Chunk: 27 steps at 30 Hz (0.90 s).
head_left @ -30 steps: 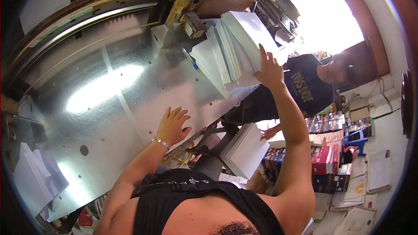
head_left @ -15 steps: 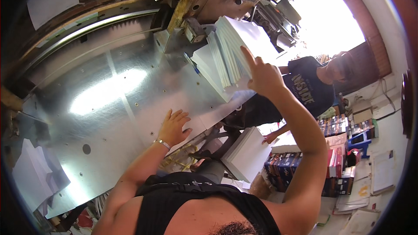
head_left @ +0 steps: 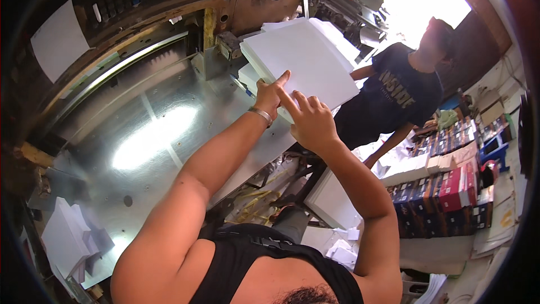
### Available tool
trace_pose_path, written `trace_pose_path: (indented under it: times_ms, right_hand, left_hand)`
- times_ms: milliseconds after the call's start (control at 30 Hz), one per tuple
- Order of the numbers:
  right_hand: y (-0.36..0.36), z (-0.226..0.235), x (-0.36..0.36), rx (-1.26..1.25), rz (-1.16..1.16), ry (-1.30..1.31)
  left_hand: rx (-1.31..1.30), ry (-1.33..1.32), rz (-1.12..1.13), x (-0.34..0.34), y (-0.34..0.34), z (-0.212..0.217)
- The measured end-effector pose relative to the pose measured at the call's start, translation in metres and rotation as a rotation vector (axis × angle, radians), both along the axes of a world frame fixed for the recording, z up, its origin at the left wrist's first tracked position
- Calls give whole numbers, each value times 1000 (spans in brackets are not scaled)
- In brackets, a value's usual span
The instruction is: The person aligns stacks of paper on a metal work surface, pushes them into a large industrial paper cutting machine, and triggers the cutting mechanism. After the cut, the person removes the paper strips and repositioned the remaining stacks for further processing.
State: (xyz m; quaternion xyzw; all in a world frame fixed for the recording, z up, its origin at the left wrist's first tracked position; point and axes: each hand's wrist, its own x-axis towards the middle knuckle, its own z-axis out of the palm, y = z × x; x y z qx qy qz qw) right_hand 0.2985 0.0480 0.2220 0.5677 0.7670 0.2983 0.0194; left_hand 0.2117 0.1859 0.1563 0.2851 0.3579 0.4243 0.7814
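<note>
A thick stack of white paper sheets [head_left: 304, 59] stands tilted on the shiny metal table [head_left: 152, 129] of a big cutting machine. My left hand [head_left: 269, 94], with a metal bracelet at the wrist, grips the stack's near left edge. My right hand [head_left: 309, 119] lies against the stack's near side with its fingers spread over the sheets. Both of my forearms reach up from the lower edge to the paper.
Another person in a dark printed shirt [head_left: 396, 95] stands just beyond the table at the right. The machine's control panel and blade housing [head_left: 169, 0] are behind. More white paper [head_left: 67, 236] lies at the lower left, and boxes and piles [head_left: 450, 191] crowd the right.
My left hand has left the metal table and come up to the stack. My right hand has shifted lower on the stack, which now sits closer and larger in view.
</note>
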Motion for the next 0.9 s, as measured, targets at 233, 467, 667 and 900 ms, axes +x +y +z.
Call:
trace_pose_path:
  times_ms: [233, 467, 667, 900]
  right_hand:
    - [-37, 16, 15, -19, 102, 705]
    - [-25, 32, -2, 375, 219, 862]
    - [-37, -48, -65, -336, 158, 1563]
    - [-62, -135, -141, -489, 243, 1849]
  left_hand:
    - [276, -67, 323, -17, -28, 14]
    - [1048, 589, -20, -173, -75, 70]
    - [1554, 1174, -489, -273, -107, 97]
    - [1248, 1294, -497, -365, -157, 69]
